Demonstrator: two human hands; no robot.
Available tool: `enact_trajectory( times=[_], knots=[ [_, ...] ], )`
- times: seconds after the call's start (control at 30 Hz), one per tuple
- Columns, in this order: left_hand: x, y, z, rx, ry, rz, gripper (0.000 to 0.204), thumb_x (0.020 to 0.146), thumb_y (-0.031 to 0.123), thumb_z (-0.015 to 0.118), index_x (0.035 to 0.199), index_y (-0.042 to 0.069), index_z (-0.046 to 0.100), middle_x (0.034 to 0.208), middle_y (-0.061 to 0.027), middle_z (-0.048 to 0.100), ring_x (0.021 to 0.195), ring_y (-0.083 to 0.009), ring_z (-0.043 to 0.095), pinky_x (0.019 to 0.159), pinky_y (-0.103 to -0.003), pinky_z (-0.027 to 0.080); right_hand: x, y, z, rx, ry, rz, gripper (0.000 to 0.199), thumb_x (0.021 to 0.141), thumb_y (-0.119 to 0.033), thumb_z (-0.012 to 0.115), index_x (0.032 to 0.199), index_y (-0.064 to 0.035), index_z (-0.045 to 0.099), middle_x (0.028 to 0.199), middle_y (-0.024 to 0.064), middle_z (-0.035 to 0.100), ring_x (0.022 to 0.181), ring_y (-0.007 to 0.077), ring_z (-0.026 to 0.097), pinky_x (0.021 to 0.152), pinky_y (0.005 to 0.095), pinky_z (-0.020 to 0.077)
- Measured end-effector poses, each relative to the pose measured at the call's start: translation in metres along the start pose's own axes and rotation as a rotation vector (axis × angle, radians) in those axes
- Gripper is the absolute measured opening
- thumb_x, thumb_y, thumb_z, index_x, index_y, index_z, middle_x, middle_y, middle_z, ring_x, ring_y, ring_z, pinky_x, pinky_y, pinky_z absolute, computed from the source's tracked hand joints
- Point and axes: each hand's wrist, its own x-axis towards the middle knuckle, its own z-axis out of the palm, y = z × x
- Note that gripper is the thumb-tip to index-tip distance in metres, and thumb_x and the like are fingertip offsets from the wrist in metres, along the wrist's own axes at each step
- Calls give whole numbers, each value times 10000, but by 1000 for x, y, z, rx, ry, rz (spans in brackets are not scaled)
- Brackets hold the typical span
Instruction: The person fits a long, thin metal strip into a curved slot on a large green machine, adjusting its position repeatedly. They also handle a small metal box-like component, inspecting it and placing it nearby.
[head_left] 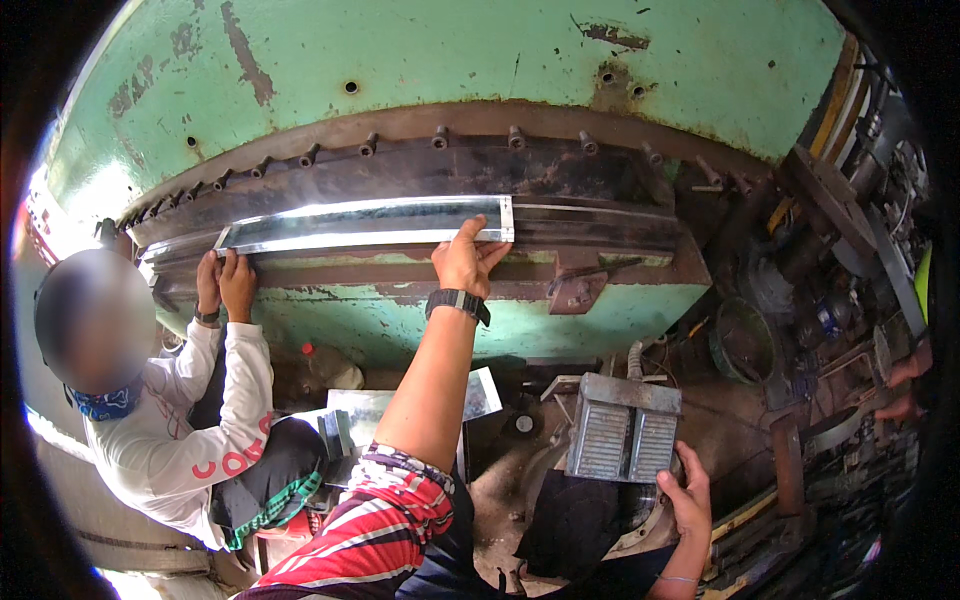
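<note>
A long shiny sheet-metal strip (370, 225) lies in the slot of a big green, rusty press machine (450, 70). My left hand (465, 262), with a black wristwatch, grips the strip's lower edge near its right end, thumb raised against it. At the strip's left end a co-worker in a white long-sleeved shirt holds it with both hands (225, 283). My right hand (688, 495) rests low on my dark trousers, fingers loosely apart and holding nothing, just beside a grey ribbed pedal box (622, 428).
The co-worker (175, 430) crouches at the left below the machine. Cut sheet pieces (482, 393) lie on the floor under my left arm. Dark machine parts and a round bucket (742, 345) crowd the right side, where another person's hand (905, 385) shows at the rim.
</note>
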Motion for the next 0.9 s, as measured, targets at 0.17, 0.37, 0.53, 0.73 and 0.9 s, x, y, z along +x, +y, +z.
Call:
enact_trajectory(
  times=[0.17, 0.37, 0.53, 0.73, 0.9],
  knots=[
    [2, 2, -3, -5, -11, 1, 456, 958, 96, 633, 1315, -146, 485, 1356, -257, 446, 1074, -423, 601, 908, -519, 630, 0, 1, -1, -47, -2, -25, 789, 804, -279, 813, 1461, 22, 495, 1481, 204, 518, 1410, 328, 437, 1195, 459, 289],
    [1, 0, 2, -6, -8, 5, 464, 947, 84, 643, 1310, -157, 485, 1347, -269, 443, 1087, -429, 600, 906, -516, 634, 1, -3, -1, -31, 2, -11, 782, 807, -266, 807, 1464, 21, 494, 1486, 209, 515, 1408, 331, 439, 1191, 461, 297],
    [0, 0, 5, 12, 11, 11, 476, 925, 92, 674, 1295, -154, 502, 1248, -273, 499, 1041, -419, 626, 879, -502, 648, 3, 0, -3, -39, 7, -27, 760, 811, -222, 792, 1466, 19, 493, 1481, 205, 521, 1396, 326, 451, 1182, 452, 312],
    [10, 10, -19, 144, 26, 0, 472, 953, 268, 668, 1310, -30, 590, 1152, -224, 602, 1001, -361, 702, 806, -446, 641, 0, -21, 7, -20, -31, 20, 724, 836, -137, 734, 1498, -21, 464, 1524, 167, 466, 1414, 304, 423, 1169, 445, 335],
    [-7, 1, 5, -11, -5, 14, 412, 874, 110, 730, 1136, -142, 536, 1102, -210, 560, 940, -331, 663, 816, -467, 672, -10, -32, 3, -57, -77, -41, 587, 979, -161, 665, 1490, 31, 450, 1475, 168, 515, 1356, 285, 469, 1134, 379, 355]
  ],
)
